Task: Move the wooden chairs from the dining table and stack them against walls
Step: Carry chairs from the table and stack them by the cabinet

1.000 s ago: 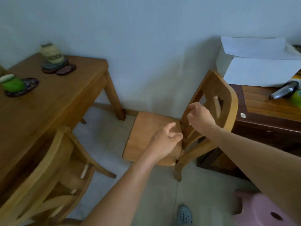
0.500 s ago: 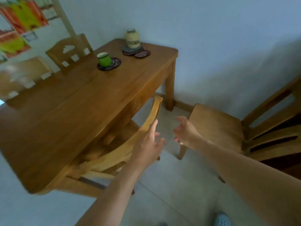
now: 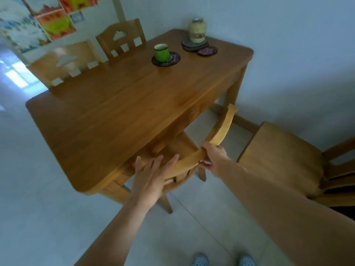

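A wooden chair (image 3: 221, 131) is tucked under the near side of the dining table (image 3: 119, 112), only its curved top rail and part of its back showing. My right hand (image 3: 212, 157) is closed around that top rail near its middle. My left hand (image 3: 151, 175) hovers over the rail's left end with fingers spread, holding nothing. Another wooden chair (image 3: 278, 156) stands by the wall at the right, its seat facing me. Two more chairs (image 3: 121, 37) (image 3: 63, 62) stand at the table's far side.
On the table sit a green cup (image 3: 161, 52) on a dark coaster, a beige jar (image 3: 197, 30) on stacked coasters and a spare coaster (image 3: 207, 50). The pale wall runs behind the table's right end. Grey tiled floor lies to the left and in front of me.
My view swung left from the chair by the wall to the table. Both hands left that chair; my right hand has taken hold of the tucked chair's top rail and my left reached toward it.
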Demonstrator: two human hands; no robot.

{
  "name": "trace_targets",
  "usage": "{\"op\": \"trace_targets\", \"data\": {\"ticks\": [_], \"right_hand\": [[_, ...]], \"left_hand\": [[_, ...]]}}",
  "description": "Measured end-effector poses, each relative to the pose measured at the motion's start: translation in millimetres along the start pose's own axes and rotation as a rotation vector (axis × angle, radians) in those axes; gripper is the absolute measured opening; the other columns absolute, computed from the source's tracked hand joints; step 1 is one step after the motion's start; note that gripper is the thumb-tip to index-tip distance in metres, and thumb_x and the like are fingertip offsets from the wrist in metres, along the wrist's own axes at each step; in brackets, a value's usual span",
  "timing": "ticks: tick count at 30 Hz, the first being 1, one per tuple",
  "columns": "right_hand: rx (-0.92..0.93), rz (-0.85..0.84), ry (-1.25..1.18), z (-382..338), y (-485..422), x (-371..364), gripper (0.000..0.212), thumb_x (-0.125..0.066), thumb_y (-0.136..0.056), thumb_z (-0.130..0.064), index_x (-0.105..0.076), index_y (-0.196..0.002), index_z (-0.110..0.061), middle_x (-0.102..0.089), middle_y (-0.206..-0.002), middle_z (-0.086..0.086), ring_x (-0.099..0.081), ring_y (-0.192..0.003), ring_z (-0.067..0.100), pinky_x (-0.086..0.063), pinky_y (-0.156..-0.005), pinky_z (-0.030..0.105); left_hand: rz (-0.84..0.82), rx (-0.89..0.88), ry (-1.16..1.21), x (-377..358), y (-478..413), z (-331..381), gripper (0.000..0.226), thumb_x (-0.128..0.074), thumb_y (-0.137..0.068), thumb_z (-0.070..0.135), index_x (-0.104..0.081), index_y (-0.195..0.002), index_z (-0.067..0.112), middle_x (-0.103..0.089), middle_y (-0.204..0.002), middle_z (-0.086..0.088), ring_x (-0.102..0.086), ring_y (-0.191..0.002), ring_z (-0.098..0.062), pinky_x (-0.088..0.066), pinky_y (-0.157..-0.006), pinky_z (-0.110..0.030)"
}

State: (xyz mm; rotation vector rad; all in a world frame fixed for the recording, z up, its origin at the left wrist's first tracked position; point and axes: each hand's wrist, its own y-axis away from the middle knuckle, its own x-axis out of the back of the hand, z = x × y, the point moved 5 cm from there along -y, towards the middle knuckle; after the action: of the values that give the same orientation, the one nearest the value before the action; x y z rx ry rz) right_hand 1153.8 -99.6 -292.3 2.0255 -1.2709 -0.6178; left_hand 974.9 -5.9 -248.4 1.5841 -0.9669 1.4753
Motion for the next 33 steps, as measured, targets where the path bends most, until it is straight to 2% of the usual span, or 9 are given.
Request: {"op": "trace_targets", "data": {"ticks": [2,5,8,18,22,24,26,29,33], "right_hand": [[-0.01,0.035,-0.121,2.6,-3.6,-9.3,0.058,-0.075,-0.08,-0.019,-0.044,-0.13,-0.017,-0.061,-0.115,0.011,-0.062,-0.104,0.03,-0.055,-0.089,0.052],[0.013,0.103,-0.151,4.2,-6.5,-14.6,0.065,-0.071,-0.079,-0.008,-0.04,-0.134,-0.022,-0.059,-0.11,0.011,-0.062,-0.099,0.031,-0.057,-0.084,0.052],[0.027,0.164,-0.138,0.1,-4.2,-12.6,0.065,-0.066,-0.08,-0.004,-0.039,-0.135,-0.024,-0.058,-0.104,0.01,-0.062,-0.092,0.029,-0.059,-0.077,0.048],[0.051,0.236,-0.118,21.8,24.5,35.6,0.063,-0.065,-0.075,0.003,-0.042,-0.128,-0.02,-0.057,-0.109,0.013,-0.061,-0.1,0.035,-0.058,-0.081,0.052],[0.073,0.256,-0.102,35.6,48.2,65.7,0.053,-0.062,-0.08,0.0,-0.042,-0.125,-0.018,-0.059,-0.105,0.013,-0.063,-0.096,0.032,-0.059,-0.072,0.047],[0.078,0.271,-0.087,47.1,64.0,82.6,0.052,-0.063,-0.079,-0.003,-0.042,-0.124,-0.016,-0.059,-0.104,0.013,-0.064,-0.092,0.03,-0.06,-0.071,0.045],[0.073,0.28,-0.065,62.0,79.2,99.4,0.052,-0.064,-0.079,-0.006,-0.041,-0.125,-0.015,-0.059,-0.103,0.013,-0.064,-0.088,0.028,-0.06,-0.069,0.043],[0.064,0.305,-0.064,89.4,103.4,125.6,0.055,-0.066,-0.079,-0.007,-0.04,-0.126,-0.015,-0.057,-0.1,0.011,-0.064,-0.084,0.027,-0.061,-0.066,0.042],[0.073,0.362,-0.053,126.4,137.2,161.5,0.054,-0.064,-0.079,-0.007,-0.039,-0.127,-0.014,-0.06,-0.102,0.013,-0.066,-0.085,0.027,-0.06,-0.06,0.041]], "left_hand": [[0.027,-0.017,0.006,-5.1,3.5,-6.7,0.108,-0.071,-0.077,0.003,-0.002,-0.151,0.04,-0.06,-0.124,-0.006,-0.058,-0.107,-0.027,-0.045,-0.086,-0.048],[0.057,-0.045,-0.011,-9.5,4.9,-11.2,0.114,-0.069,-0.077,0.0,0.007,-0.148,0.043,-0.059,-0.104,-0.003,-0.054,-0.088,-0.023,-0.043,-0.065,-0.036],[0.03,-0.077,0.001,-9.6,2.3,-13.0,0.111,-0.066,-0.085,0.005,0.016,-0.147,0.046,-0.056,-0.107,-0.001,-0.051,-0.091,-0.02,-0.049,-0.07,-0.036],[0.016,-0.137,0.079,-7.4,33.0,27.7,0.103,-0.078,-0.079,0.018,-0.01,-0.15,0.048,-0.06,-0.099,0.002,-0.054,-0.083,-0.018,-0.052,-0.053,-0.03],[0.031,-0.163,0.079,-1.6,55.9,55.5,0.101,-0.081,-0.075,0.025,-0.016,-0.148,0.049,-0.06,-0.093,0.005,-0.056,-0.076,-0.015,-0.035,-0.042,-0.022],[0.045,-0.177,0.063,2.1,71.8,69.6,0.098,-0.083,-0.072,0.03,-0.02,-0.145,0.048,-0.061,-0.092,0.008,-0.058,-0.075,-0.014,-0.017,-0.042,-0.018],[0.061,-0.186,0.058,2.8,90.2,84.2,0.094,-0.082,-0.073,0.033,-0.021,-0.143,0.049,-0.064,-0.101,0.01,-0.062,-0.083,-0.014,-0.014,-0.045,-0.017],[0.055,-0.203,0.099,-1.7,121.2,105.8,0.083,-0.075,-0.079,0.034,-0.022,-0.142,0.047,-0.061,-0.12,0.011,-0.061,-0.1,-0.015,-0.031,-0.056,-0.021],[0.025,-0.229,0.138,-2.9,166.4,137.7,0.072,-0.067,-0.085,0.032,-0.027,-0.143,0.043,-0.058,-0.126,0.011,-0.059,-0.111,-0.016,-0.045,-0.068,-0.027]]}}
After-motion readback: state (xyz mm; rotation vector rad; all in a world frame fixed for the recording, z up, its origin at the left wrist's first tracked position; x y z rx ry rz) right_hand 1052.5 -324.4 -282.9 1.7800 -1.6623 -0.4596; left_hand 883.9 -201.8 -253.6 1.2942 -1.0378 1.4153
